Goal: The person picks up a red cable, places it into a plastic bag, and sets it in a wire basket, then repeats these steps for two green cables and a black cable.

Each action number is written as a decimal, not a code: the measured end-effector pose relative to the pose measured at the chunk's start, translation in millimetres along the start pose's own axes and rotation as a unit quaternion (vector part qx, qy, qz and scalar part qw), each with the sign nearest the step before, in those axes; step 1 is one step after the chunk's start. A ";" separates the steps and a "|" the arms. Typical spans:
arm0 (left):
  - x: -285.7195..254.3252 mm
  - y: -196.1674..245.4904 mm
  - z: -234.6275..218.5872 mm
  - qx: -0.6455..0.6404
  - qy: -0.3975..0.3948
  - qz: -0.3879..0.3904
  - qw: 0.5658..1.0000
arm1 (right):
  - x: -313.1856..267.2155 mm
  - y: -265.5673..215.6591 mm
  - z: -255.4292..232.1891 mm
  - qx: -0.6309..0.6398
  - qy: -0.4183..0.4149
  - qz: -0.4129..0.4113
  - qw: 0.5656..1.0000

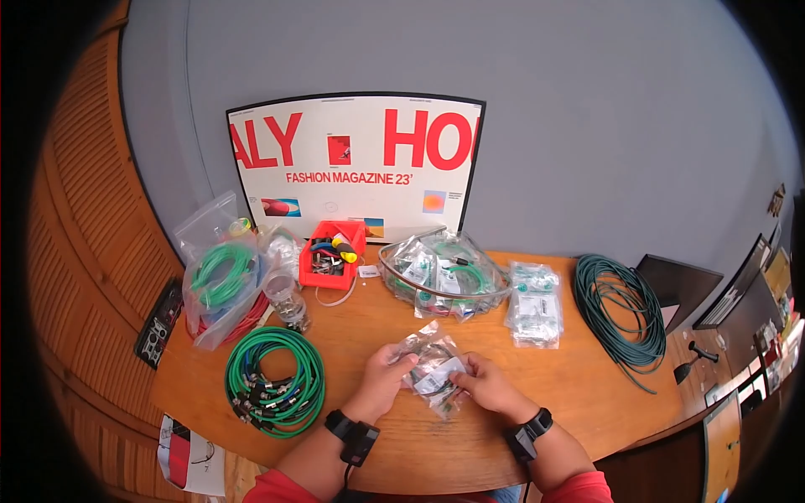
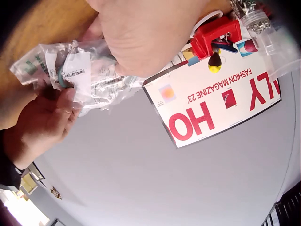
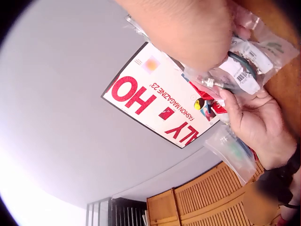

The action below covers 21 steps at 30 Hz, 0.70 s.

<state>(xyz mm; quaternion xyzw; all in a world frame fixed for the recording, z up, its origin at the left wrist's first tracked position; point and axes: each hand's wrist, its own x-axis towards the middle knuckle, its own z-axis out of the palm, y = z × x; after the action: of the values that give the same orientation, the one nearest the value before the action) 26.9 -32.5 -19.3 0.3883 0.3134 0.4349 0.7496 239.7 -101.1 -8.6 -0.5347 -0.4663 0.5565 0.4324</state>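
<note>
Both hands hold one small clear plastic bag [image 1: 432,369] with a white barcode label and a dark cable inside, just above the wooden table [image 1: 537,394] near its front edge. My left hand [image 1: 387,377] grips the bag's left side with curled fingers. My right hand [image 1: 482,384] pinches its right side. The left wrist view shows the same bag [image 2: 80,73] crumpled between the left hand [image 2: 141,33] and the right hand [image 2: 44,117]. In the right wrist view the bag [image 3: 244,63] shows a metal connector inside.
A green cable coil [image 1: 275,381] lies left of the hands. Behind are a red tool bin [image 1: 333,253], bags of cables [image 1: 220,281], a pile of bagged cables [image 1: 444,272], a stack of packets [image 1: 534,306], a dark green coil [image 1: 620,306] and a poster [image 1: 356,163].
</note>
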 end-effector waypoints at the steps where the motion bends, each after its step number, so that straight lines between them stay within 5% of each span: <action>1: 0.1 -0.2 1.4 0.015 0.006 -0.003 1.000 | 5.4 7.7 -3.1 -0.037 0.024 -0.032 0.999; 6: 4.3 -4.2 -3.1 0.039 0.031 -0.030 0.998 | 4.0 -17.6 -9.2 -0.049 0.104 -0.025 0.993; 13: 5.8 -10.6 -3.0 0.087 0.010 -0.027 0.996 | 56.4 -101.2 -33.9 -0.082 0.184 -0.209 0.957; 17: 5.2 -11.9 -2.4 0.108 -0.001 -0.027 0.994 | 133.9 -122.6 -58.7 -0.175 0.215 -0.229 0.933; 21: 5.8 -14.2 -1.5 0.120 -0.003 -0.027 0.992 | 184.3 -122.9 -51.2 -0.310 0.212 -0.164 0.912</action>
<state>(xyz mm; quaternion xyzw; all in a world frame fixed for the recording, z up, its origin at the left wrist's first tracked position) 34.0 -31.4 -32.9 0.4680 0.3717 0.3729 0.7098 278.7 105.9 77.0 -0.6633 -0.5937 0.1795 0.4188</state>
